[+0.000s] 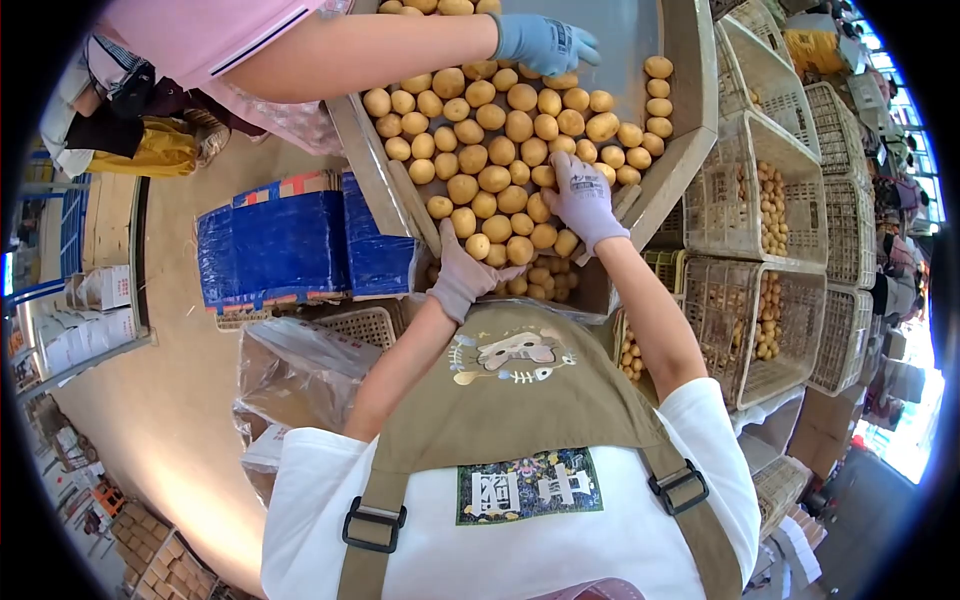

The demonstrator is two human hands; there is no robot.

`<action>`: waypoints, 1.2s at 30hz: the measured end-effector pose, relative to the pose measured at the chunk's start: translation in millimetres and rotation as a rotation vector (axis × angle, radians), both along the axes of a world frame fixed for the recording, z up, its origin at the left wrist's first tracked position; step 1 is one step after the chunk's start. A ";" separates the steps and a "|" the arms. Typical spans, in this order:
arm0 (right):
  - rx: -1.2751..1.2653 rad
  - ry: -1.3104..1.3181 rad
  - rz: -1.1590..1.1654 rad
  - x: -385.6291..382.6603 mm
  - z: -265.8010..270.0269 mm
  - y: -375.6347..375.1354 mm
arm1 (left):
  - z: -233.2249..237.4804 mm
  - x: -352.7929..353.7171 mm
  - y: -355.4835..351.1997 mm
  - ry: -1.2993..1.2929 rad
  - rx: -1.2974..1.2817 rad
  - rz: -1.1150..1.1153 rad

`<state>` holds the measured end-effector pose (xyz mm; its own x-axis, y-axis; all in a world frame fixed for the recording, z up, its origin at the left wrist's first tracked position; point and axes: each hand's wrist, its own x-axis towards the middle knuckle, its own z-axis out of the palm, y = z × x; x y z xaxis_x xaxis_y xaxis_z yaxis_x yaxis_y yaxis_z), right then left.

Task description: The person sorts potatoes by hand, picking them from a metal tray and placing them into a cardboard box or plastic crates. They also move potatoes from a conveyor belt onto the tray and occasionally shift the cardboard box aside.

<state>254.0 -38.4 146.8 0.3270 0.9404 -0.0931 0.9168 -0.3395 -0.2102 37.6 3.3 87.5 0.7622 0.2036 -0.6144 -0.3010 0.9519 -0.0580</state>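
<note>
Many potatoes (495, 178) cover a sloping metal sorting tray (635, 40) in front of me. At the tray's lower end is my left hand (467, 278) in a pale glove, thumb and fingers apart, cupped beside the nearest potatoes. My right hand (585, 200), in a pale glove with printing on its back, lies over potatoes at the right side. Its fingers are spread and touch them; the fingertips are partly hidden. Below the tray's lip, more potatoes (540, 280) sit in a container partly hidden by my left hand and apron.
A co-worker's blue-gloved hand (545, 42) reaches over the tray from the upper left. Plastic crates (745, 330) holding potatoes are stacked at right. Blue-wrapped boxes (270, 245) stand at left, above a clear plastic liner (300, 365). The tray has raised metal side walls (680, 170).
</note>
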 end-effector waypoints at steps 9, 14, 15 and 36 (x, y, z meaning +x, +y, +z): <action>0.485 0.689 -0.278 -35.4 32.5 -23.1 | 4.1 1.1 1.0 0.019 0.034 -0.007; 0.636 0.597 -0.187 -38.1 36.0 -35.2 | 14.8 3.0 2.4 0.014 -0.037 0.011; 0.651 0.615 -0.182 -37.6 35.9 -37.4 | 16.5 3.2 2.1 0.022 -0.043 0.011; 0.448 1.233 -0.337 -23.9 38.4 -56.4 | -3.5 -3.3 -0.2 -0.069 0.147 -0.046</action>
